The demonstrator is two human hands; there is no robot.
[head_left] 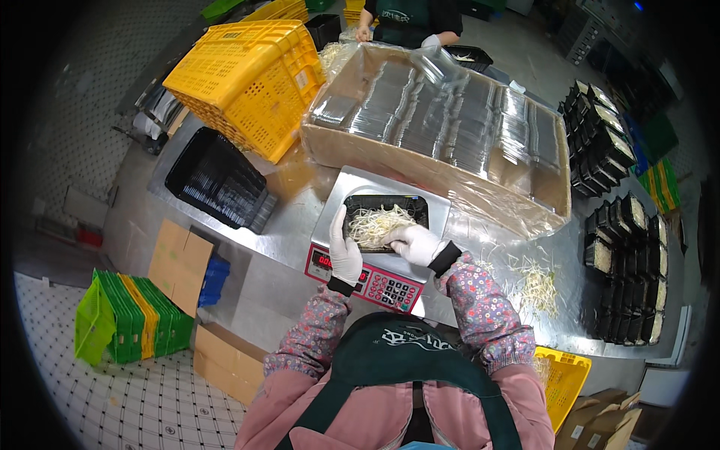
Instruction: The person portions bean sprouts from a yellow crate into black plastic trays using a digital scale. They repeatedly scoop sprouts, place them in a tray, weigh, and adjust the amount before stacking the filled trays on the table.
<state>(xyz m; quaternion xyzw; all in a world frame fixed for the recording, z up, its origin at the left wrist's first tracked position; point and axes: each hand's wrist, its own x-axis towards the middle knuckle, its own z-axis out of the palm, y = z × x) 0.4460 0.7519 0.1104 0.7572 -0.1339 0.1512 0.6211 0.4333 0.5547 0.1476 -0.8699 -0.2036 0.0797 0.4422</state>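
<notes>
A black plastic tray (360, 202) filled with pale bean sprouts (375, 223) rests on a steel weighing scale (352, 184) with a red keypad front. My left hand (344, 251), in a white glove, lies against the tray's left edge with fingers straight. My right hand (415, 241), also gloved, presses on the sprouts at the tray's near right corner. Both forearms wear floral sleeve covers.
Behind the scale is a big cardboard box (375, 159) of clear lids in plastic wrap. Stacked filled black trays (626, 247) stand at right, loose sprouts (536, 283) lie on the steel table, yellow crates (247, 75) and a black crate (217, 180) sit left. Another person (409, 19) works opposite.
</notes>
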